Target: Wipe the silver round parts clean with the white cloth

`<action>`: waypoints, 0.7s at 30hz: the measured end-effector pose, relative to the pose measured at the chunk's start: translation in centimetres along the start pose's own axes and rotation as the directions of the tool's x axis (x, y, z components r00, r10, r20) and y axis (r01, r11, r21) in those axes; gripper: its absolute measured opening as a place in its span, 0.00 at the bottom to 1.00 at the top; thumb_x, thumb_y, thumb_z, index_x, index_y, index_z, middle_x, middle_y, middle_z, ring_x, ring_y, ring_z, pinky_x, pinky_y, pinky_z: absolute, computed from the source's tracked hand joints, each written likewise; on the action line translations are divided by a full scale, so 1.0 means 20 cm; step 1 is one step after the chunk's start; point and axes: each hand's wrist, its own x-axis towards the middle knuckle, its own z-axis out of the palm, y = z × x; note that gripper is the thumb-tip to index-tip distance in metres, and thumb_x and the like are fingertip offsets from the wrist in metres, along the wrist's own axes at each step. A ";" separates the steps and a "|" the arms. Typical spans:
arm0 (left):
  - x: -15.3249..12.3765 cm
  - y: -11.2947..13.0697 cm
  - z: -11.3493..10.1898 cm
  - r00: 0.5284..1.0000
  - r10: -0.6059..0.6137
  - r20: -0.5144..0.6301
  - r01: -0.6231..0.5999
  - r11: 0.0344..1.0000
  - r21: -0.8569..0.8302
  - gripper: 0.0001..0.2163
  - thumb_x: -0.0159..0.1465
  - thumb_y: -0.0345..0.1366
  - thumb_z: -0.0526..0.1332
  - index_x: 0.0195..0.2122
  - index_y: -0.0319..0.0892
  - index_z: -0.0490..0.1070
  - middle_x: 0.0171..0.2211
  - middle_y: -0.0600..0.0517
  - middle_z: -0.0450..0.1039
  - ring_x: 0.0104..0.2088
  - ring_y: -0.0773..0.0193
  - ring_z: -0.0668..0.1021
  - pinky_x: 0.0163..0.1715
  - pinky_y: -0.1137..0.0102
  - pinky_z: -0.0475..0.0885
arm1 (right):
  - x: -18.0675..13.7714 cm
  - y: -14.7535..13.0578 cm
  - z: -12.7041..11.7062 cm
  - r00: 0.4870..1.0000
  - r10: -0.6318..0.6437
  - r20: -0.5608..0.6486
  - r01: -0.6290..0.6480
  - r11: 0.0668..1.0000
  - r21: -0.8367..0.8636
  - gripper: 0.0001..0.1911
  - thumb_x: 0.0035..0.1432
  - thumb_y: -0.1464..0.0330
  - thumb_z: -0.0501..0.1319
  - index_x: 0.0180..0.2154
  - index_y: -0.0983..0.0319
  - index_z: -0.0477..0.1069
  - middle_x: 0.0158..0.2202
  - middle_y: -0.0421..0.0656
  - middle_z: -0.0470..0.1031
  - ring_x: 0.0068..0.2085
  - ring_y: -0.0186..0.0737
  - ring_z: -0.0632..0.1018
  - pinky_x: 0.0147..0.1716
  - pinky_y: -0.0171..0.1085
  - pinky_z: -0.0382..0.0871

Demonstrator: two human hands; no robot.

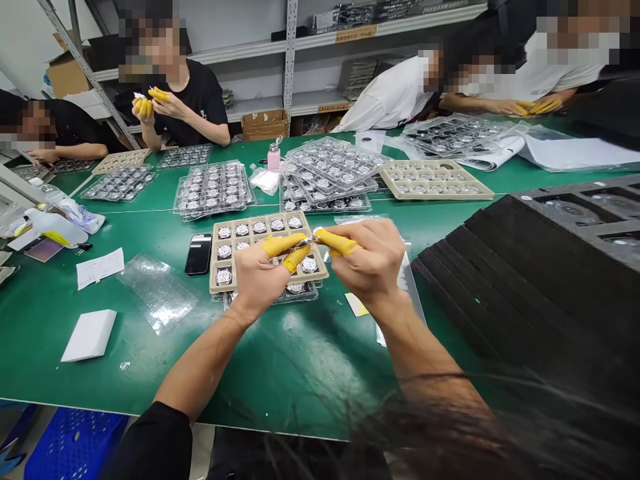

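Note:
Between my two hands, above a beige tray, is a small shiny metal watch case (308, 240), seen edge-on and mostly covered by fingers. My left hand (263, 270) pinches it from the left, with yellow finger cots on thumb and forefinger. From the right, my right hand (367, 257) is closed at its other edge, its fingertips in yellow cots too; a bit of white shows at those tips. The beige tray (216, 267) beneath holds rows of round silver watch cases, each in its own pocket. It rests on a clear plastic tray (305, 293), partly hidden.
A phone (199, 254) lies left of the tray, near a clear bag (159, 287) and a white block (90, 335). Stacked clear trays (213, 190) and a pink bottle (274, 157) stand beyond. Black foam trays (480, 293) rise at right. Several co-workers sit around the table.

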 end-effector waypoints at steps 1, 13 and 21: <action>0.01 0.01 0.00 0.999 -0.038 -0.009 0.038 0.997 -0.062 0.11 0.57 0.38 0.76 0.41 0.45 0.86 0.39 0.49 0.86 0.38 0.58 0.86 0.44 0.64 0.84 | -0.01 0.01 0.02 0.999 0.020 0.034 -0.020 1.000 -0.019 0.14 0.54 0.81 0.61 0.34 0.57 0.79 0.33 0.38 0.84 0.32 0.39 0.77 0.36 0.43 0.63; 0.09 0.01 0.03 0.924 -0.351 0.153 0.382 0.832 -0.402 0.20 0.46 0.42 0.81 0.38 0.39 0.83 0.37 0.47 0.85 0.38 0.56 0.86 0.44 0.61 0.83 | 0.06 -0.14 -0.02 0.703 0.633 0.324 -0.657 0.404 0.636 0.15 0.56 0.53 0.72 0.39 0.55 0.84 0.42 0.42 0.84 0.44 0.43 0.83 0.45 0.42 0.79; 0.02 0.04 0.06 0.933 -0.346 0.100 0.360 0.892 -0.274 0.13 0.54 0.37 0.77 0.40 0.41 0.85 0.39 0.48 0.86 0.38 0.58 0.86 0.45 0.64 0.84 | 0.01 -0.06 0.05 0.714 0.584 0.387 -0.691 0.495 0.527 0.09 0.53 0.61 0.70 0.35 0.58 0.83 0.32 0.42 0.83 0.33 0.43 0.82 0.35 0.42 0.78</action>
